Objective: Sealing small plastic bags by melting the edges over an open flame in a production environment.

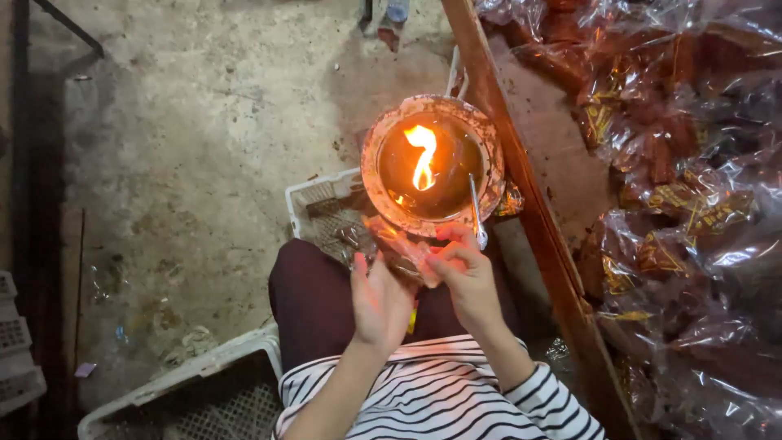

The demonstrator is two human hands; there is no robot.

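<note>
The right hand (466,273) pinches a clear packet (399,244) just near of the lamp (432,163); the left hand (379,301) is open, flat against it. Held so near the flame (423,156), the plastic could scorch or fingers burn.

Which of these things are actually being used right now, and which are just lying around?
In use:
left hand
right hand
clear packet held between them
bowl with flame
metal rod

Lying about:
white crates
heap of filled packets
wooden beam
</note>
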